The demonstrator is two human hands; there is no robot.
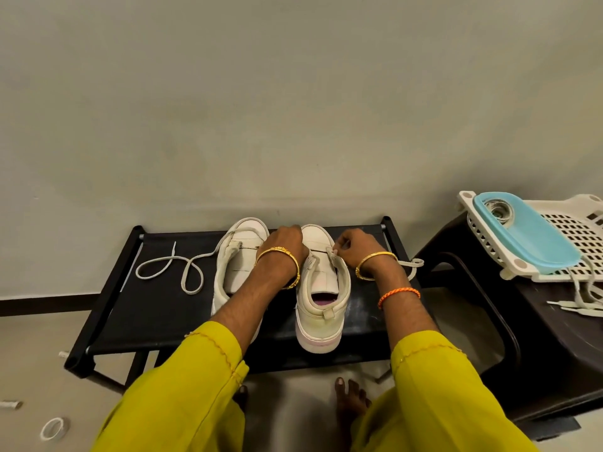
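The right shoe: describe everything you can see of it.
The right shoe is an off-white, leathery high-top sneaker with thick sole, heel tab and purple insole. It stands upright on the black rack, toe toward the wall, mostly unlaced. The left hand touches its toe; the right hand pinches its lace at an eyelet.

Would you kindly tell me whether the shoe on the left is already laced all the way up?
No, most of its lace lies in loose loops on the black rack beside the left shoe.
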